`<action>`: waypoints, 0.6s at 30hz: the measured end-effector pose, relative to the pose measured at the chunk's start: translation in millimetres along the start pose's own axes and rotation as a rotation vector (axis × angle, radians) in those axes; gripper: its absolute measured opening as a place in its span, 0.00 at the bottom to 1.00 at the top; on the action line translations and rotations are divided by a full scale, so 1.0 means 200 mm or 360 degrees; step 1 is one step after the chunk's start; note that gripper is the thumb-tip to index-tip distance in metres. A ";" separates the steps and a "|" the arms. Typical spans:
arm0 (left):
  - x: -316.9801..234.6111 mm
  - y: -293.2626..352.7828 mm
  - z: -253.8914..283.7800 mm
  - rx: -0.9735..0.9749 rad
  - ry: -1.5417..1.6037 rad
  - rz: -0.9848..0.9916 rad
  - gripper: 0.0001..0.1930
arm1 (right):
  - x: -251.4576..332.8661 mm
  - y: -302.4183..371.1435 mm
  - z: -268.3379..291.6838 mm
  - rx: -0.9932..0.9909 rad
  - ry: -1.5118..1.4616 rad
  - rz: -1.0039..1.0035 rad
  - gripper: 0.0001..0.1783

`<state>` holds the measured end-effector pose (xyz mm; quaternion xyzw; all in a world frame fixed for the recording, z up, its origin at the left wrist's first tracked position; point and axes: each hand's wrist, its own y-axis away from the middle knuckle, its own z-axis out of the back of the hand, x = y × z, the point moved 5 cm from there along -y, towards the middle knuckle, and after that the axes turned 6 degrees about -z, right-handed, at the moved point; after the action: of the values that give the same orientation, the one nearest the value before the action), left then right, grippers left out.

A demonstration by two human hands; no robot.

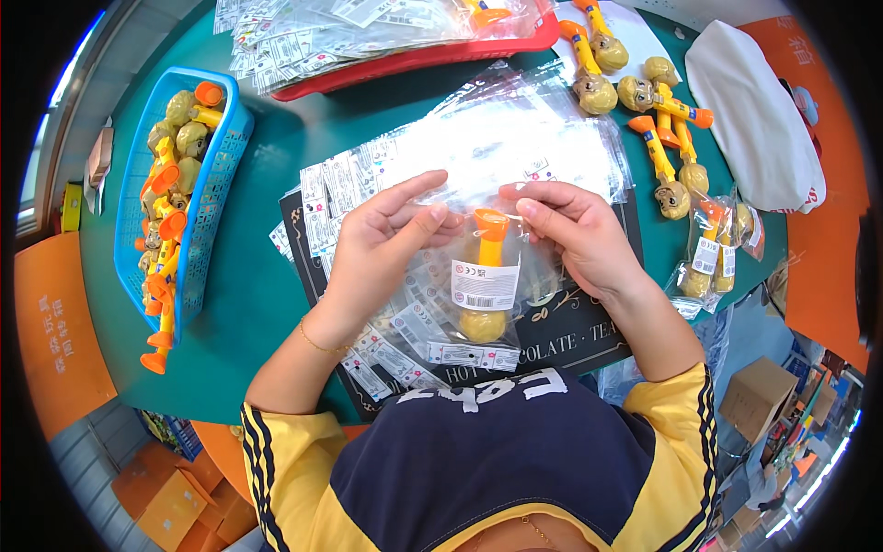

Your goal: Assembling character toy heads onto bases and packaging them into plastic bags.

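Observation:
Between my hands is a clear plastic bag (470, 324) with an orange-and-gold doll-headed toy (489, 250) inside, its round gold head toward me and its flared orange end at the bag's far opening. A white label covers the toy's middle. My left hand (391, 230) pinches the bag's left upper edge with thumb and fingers. At the opposite edge, my right hand (566, 225) closes thumb and forefinger on the clear film. Under both hands lies a spread of flat printed clear bags (345, 189) on a black placemat (589, 333).
A blue basket (241, 129) of similar toys stands at left. At the far side, a red tray (405, 60) holds stacked bags. Loose toys (660, 170) lie at right, with bagged toys (706, 253) nearer me. A white cloth bag (750, 115) rests at the far right.

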<state>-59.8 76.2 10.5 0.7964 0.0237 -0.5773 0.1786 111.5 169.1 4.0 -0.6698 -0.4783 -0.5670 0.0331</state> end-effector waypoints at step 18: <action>0.01 -0.02 0.04 0.0012 -0.0039 0.0084 0.11 | 0.01 -0.02 0.00 -0.0029 0.0226 0.0132 0.13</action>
<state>-67.9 76.4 4.8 0.7904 -0.0018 -0.5821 0.1910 109.8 173.1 4.4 -0.6475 -0.4414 -0.6155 0.0843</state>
